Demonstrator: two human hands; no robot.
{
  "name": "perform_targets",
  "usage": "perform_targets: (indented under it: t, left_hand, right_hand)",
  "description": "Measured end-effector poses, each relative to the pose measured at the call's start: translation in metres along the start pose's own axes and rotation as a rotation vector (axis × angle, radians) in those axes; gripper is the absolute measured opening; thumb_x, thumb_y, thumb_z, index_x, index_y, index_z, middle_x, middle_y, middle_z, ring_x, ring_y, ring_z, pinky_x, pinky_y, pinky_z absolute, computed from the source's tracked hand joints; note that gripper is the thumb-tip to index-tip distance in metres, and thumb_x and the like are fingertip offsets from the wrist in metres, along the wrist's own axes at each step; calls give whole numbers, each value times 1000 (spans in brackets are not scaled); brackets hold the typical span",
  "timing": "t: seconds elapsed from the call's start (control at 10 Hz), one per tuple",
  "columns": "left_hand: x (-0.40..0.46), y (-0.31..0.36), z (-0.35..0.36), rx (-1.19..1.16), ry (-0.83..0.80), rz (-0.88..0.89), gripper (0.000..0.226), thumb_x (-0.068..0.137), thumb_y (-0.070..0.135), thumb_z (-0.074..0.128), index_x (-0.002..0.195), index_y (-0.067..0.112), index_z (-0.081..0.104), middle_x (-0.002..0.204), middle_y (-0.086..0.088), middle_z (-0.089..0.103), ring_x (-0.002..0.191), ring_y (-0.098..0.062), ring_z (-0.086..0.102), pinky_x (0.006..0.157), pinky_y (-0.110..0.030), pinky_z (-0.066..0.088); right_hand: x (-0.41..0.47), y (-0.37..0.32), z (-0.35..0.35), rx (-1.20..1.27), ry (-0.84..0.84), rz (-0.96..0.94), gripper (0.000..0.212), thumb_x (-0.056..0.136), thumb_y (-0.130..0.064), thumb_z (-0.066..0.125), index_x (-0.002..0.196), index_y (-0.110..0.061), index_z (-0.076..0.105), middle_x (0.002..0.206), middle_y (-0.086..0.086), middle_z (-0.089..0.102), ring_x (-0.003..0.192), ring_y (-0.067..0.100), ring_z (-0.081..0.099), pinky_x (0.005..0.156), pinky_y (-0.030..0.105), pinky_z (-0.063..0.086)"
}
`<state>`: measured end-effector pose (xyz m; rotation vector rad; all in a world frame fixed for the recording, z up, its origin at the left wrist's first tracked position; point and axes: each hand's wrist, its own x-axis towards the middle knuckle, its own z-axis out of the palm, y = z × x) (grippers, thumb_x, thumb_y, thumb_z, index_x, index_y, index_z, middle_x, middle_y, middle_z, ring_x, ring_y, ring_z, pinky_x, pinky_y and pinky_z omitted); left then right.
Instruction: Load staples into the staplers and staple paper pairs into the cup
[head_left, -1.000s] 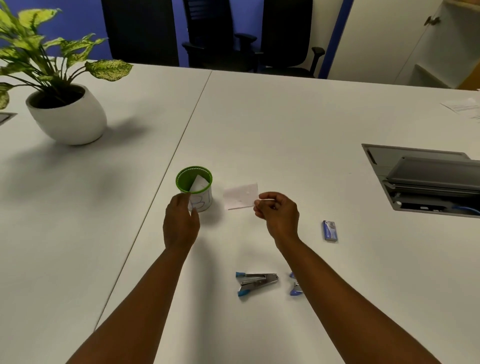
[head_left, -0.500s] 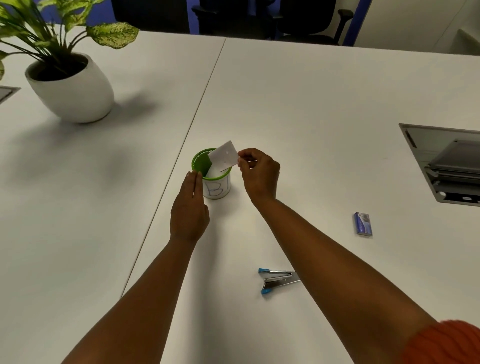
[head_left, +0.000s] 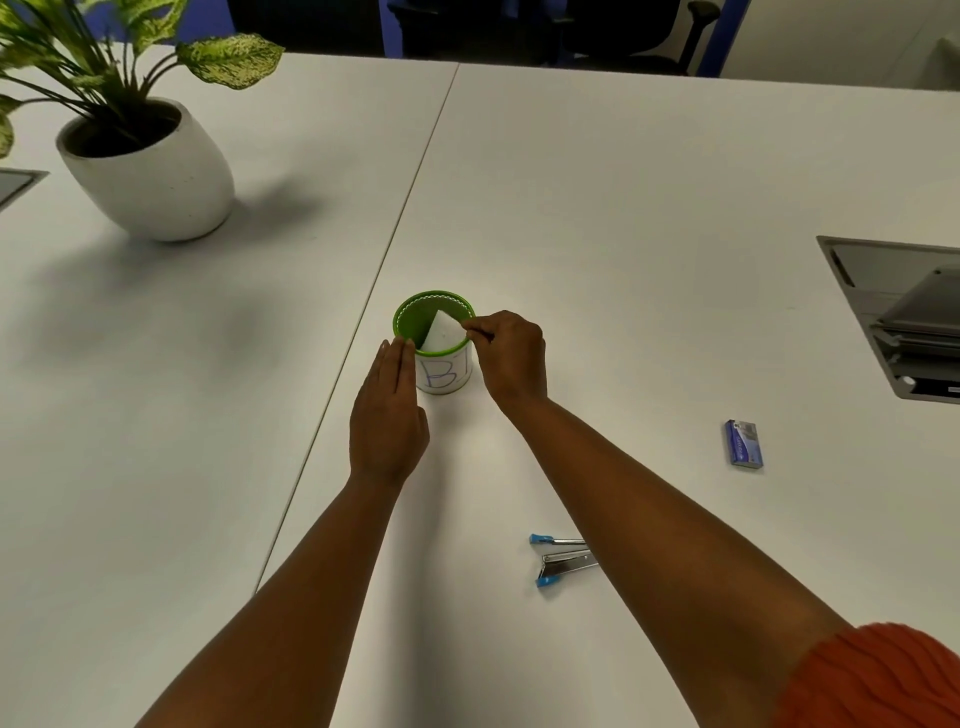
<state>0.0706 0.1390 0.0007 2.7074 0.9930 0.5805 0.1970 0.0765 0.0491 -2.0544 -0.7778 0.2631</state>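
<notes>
- Head view shows the right hand (head_left: 511, 358) at the cup's 3 o'clock rim, thumb and forefinger pinching the upper edge of the paper pair (head_left: 441, 335); a second ago that paper was held flat above the table to the right of the cup, and half a second ago it was tilted over the rim.
- Now most of the paper sits inside the cup (head_left: 434, 312), leaning against the near wall, only its top corner showing.
- The left hand (head_left: 388, 415) is flat, fingers straight, pressed against the cup's side at about 8 o'clock, steadying it as it did in both earlier pictures.
- This drop looks nearly finished; what remains, I judge, is letting go of the paper.
- One stapler (head_left: 563, 560) lies hinged wide at 5 o'clock from the cup, untouched, partly hidden by the right forearm.
- A blue staple box (head_left: 744, 445) lies well apart at 4 o'clock.
- A potted plant (head_left: 148, 171) stands far off at 10 o'clock.
</notes>
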Motion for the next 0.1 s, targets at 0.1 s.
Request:
perform_targets:
  t: [0.1]
  left_hand:
    - [-1, 0, 0, -2, 5, -46, 70, 73, -12, 51, 140, -3, 33, 147, -18, 36, 138, -31, 33, 104, -39, 40]
  right_hand:
    - [-7, 5, -2, 9, 36, 29, 20, 89, -12, 56, 104, -8, 69, 107, 10, 69, 101, 23, 62, 89, 32, 48]
